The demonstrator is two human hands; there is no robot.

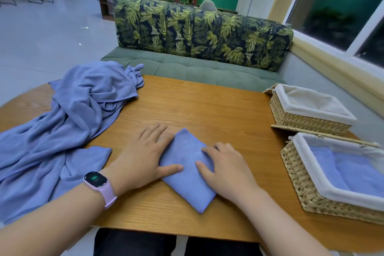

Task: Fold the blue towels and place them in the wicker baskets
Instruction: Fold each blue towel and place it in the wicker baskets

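Note:
A small folded blue towel (188, 170) lies on the wooden table (207, 106) in front of me. My left hand (145, 156) lies flat along its left edge, thumb on the cloth. My right hand (226, 166) presses its right side with straight fingers. A heap of unfolded blue towels (68, 122) covers the table's left part. Two wicker baskets with white liners stand at the right: the far basket (307, 120) holds nothing, while the near basket (311, 197) holds folded blue towels (349, 170).
A green sofa (187, 68) with leaf-print cushions (199, 31) stands beyond the table's far edge. Potted plants line a shelf behind it. A window wall runs along the right. My dark-clothed legs show under the table's near edge.

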